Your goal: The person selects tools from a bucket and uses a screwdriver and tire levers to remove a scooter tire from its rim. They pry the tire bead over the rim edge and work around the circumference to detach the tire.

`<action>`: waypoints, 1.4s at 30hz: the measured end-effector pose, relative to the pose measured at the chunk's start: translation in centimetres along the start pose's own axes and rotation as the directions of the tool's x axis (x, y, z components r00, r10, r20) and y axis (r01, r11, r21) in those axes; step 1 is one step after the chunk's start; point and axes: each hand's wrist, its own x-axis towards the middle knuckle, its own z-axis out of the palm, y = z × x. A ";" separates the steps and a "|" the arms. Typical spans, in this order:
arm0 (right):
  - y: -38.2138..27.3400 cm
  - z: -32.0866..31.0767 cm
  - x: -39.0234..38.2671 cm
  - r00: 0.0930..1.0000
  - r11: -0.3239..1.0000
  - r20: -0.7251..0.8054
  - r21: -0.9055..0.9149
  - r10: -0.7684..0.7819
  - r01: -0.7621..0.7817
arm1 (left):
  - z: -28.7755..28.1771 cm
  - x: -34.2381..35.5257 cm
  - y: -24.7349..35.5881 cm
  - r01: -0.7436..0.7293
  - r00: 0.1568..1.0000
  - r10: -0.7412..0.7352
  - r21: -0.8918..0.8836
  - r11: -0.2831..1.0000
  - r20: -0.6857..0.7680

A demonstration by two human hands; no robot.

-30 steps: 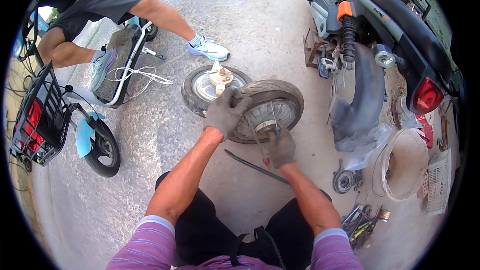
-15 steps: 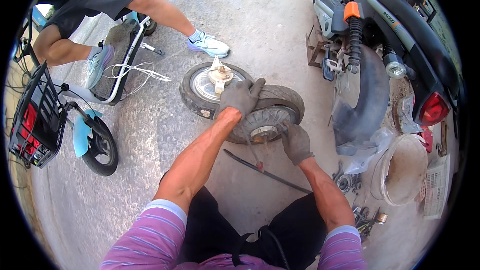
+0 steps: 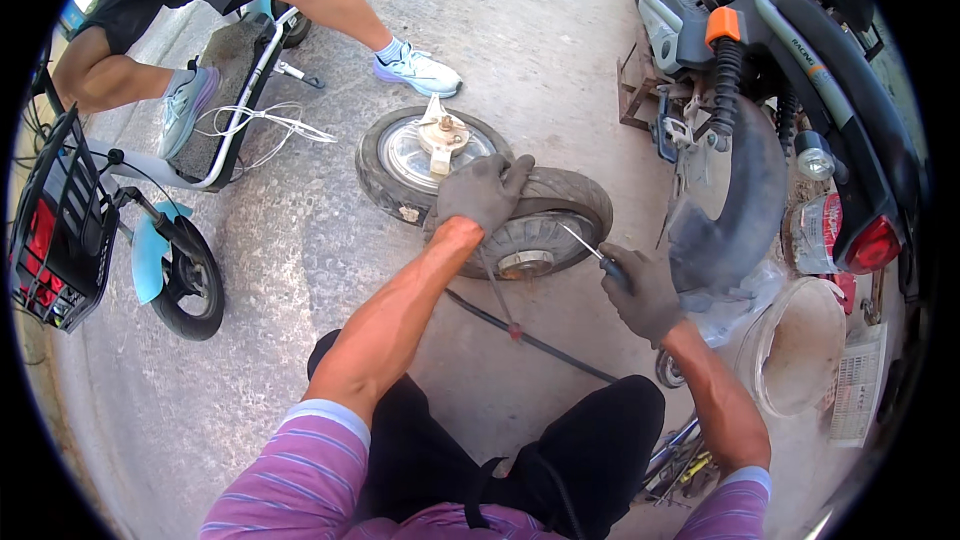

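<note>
My gloved left hand [image 3: 478,192] is closed on the tire [image 3: 562,183] of the nearer motor wheel [image 3: 525,240], which lies flat and overlaps a second wheel [image 3: 385,168] with a pale drum-brake hub. In my gloved right hand [image 3: 642,292] is a screwdriver [image 3: 592,248] with a dark handle, held right of the wheel. Its tip points in over the wheel's inner side; whether it touches the rim I cannot tell. From the wheel's near edge a thin rod [image 3: 499,292] with a reddish end slants toward me, across a black hose-like strip [image 3: 545,344] on the ground.
On the right stands a motorcycle [image 3: 745,130] without its rear wheel, beside a white bucket [image 3: 795,345] and a pale plastic crate [image 3: 858,385]. Tools [image 3: 685,460] lie by my right knee. At left, another person's leg [image 3: 330,8] straddles a light-blue scooter [image 3: 180,260].
My right hand has drawn back rightward from the wheel, and the screwdriver now shows plainly in it. My left hand keeps its place on the tire.
</note>
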 end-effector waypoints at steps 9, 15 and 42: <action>-5.7 -6.8 2.5 0.968 0.982 0.171 -0.022 0.186 -0.185 | -0.5 -0.2 -0.7 0.014 1.000 -0.014 -0.021 1.000 -0.002; -6.9 -9.1 7.7 0.889 0.950 0.336 -0.114 0.312 -0.291 | -0.8 -0.5 -0.8 0.014 0.999 -0.012 -0.047 0.999 0.036; -8.2 -0.9 4.6 0.711 0.611 0.358 0.363 0.605 -0.703 | 1.1 -0.3 -0.5 -0.001 0.993 -0.004 -0.042 0.999 -0.117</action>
